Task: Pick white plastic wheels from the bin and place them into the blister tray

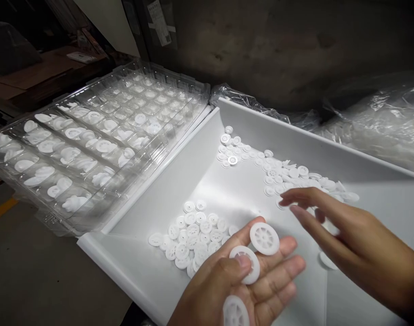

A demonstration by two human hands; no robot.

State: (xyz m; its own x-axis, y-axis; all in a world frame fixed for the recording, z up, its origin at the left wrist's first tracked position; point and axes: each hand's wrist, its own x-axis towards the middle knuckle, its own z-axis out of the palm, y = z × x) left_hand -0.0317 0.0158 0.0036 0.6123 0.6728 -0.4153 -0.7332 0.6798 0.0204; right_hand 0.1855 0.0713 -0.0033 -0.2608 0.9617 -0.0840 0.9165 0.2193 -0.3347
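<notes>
White spoked plastic wheels lie in the palm and on the fingers of my left hand point(240, 280), palm up. The thumb presses on one wheel point(253, 270), another wheel point(264, 238) rests on the fingertips, and a third point(235, 311) sits near the wrist. My right hand point(342, 231) hovers to the right with bent fingers, thumb and index finger apart; something white shows partly behind its fingers. Under both hands is a white bin point(152, 199). One pile of small wheels point(193, 233) lies left of my left hand, another heap point(295, 174) beyond my right hand.
Left of the bin, a clear compartment tray point(162, 151) holds white parts in many pockets. Crumpled clear plastic film point(379, 124) lies behind the bin at the right. A dark surface point(268, 50) stands at the back, bearing a paper label point(159, 22) at its left.
</notes>
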